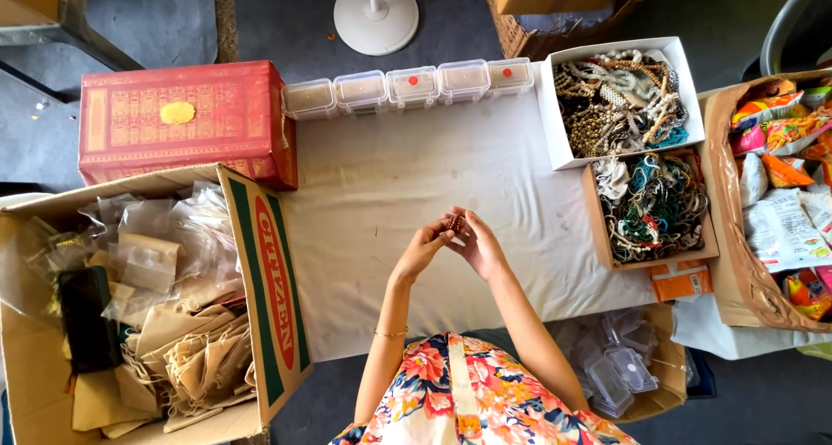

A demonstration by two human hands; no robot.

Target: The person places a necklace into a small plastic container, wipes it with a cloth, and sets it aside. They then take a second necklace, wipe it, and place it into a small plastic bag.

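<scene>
Hands: left (422, 247), right (479, 246) both pinching one bead string (453, 223); five lidded containers (411, 86) behind.

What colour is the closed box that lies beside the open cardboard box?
The closed box is red with gold patterning and a yellow oval on top; the head view shows it.

There is one view only, from a camera worn on the person's head, looking almost straight down over the white-covered bench (390, 176). It sits fairly high, so the whole bench fits in frame from near edge to far edge, with dark floor showing beyond. The far edge lies toward the top of the picture, lined by a row of small clear boxes (407, 87). The person's forearms enter from the bottom, close under the lens. A cardboard box (260, 280) crowds the left edge; a white box of beads (555, 107) marks the far right corner.
</scene>
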